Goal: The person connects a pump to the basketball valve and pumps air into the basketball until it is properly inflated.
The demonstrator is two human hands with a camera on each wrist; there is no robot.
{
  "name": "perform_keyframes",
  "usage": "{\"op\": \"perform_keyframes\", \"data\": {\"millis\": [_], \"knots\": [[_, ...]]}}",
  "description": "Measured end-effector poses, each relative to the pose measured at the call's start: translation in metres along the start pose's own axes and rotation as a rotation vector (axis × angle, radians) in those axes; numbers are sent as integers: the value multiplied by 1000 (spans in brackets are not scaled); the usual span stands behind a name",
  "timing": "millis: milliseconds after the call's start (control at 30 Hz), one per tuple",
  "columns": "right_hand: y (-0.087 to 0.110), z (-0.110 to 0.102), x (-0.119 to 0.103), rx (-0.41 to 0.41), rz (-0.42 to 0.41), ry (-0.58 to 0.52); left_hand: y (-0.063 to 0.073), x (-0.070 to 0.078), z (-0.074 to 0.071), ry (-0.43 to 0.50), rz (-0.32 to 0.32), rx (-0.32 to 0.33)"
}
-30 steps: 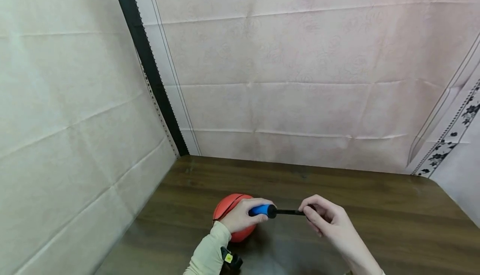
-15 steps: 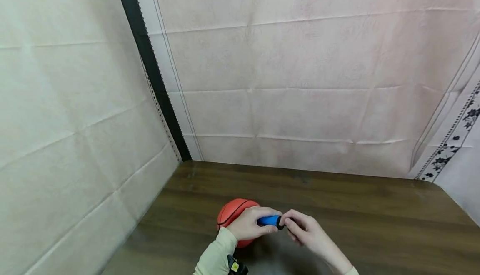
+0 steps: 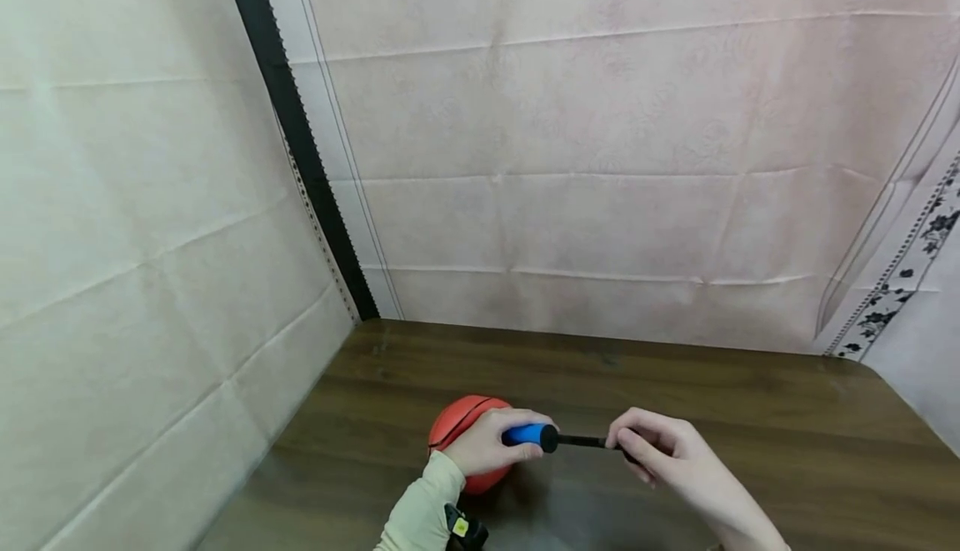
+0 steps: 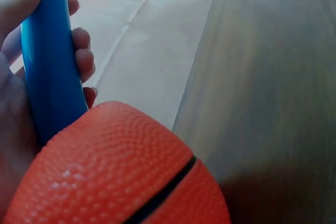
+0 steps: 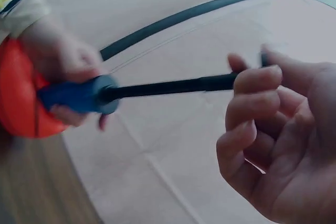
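A small hand ball pump has a blue barrel (image 3: pixel 527 434) with a black end cap and a thin black rod (image 5: pixel 168 87). My left hand (image 3: pixel 480 444) grips the barrel, fingers wrapped round it in the left wrist view. At the rod's far end, my right hand (image 3: pixel 663 451) pinches the black handle, mostly hidden by the fingers. A length of rod shows between the hands. Against the barrel's other end sits a red-orange toy basketball (image 4: pixel 115 166) with black lines. The joint between ball and pump is hidden.
Beneath the hands is a brown wood-grain table (image 3: pixel 600 376). Pale creased cloth (image 3: pixel 585 226) hangs behind it, and more cloth (image 3: pixel 150 284) covers the left side. A black device (image 3: pixel 467 526) is strapped at the left wrist.
My right hand moved left, sliding the rod into the barrel, then moved back right, drawing the rod out again. My left hand keeps its grip, with the ball beside it, shifting only slightly.
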State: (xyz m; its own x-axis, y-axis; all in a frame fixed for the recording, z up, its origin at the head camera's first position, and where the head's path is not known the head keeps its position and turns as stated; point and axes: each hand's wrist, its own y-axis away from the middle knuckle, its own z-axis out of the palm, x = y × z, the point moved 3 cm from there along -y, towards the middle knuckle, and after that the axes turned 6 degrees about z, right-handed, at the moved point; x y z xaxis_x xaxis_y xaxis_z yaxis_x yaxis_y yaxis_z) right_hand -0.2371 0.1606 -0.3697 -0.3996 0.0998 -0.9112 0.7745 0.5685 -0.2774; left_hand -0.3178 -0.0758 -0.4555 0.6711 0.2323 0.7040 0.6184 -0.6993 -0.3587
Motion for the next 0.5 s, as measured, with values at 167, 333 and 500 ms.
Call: {"op": "perform_keyframes", "data": {"millis": [167,333,500], "knots": [[-16,19,15,-110,-31,-124,0,3,-1,-51,74,-1],[-30,37,37,-61,85,-32,-1,7,0,-112,109,-7],[-29,41,38,-9,139,73,0,8,0,-92,127,-22]]}}
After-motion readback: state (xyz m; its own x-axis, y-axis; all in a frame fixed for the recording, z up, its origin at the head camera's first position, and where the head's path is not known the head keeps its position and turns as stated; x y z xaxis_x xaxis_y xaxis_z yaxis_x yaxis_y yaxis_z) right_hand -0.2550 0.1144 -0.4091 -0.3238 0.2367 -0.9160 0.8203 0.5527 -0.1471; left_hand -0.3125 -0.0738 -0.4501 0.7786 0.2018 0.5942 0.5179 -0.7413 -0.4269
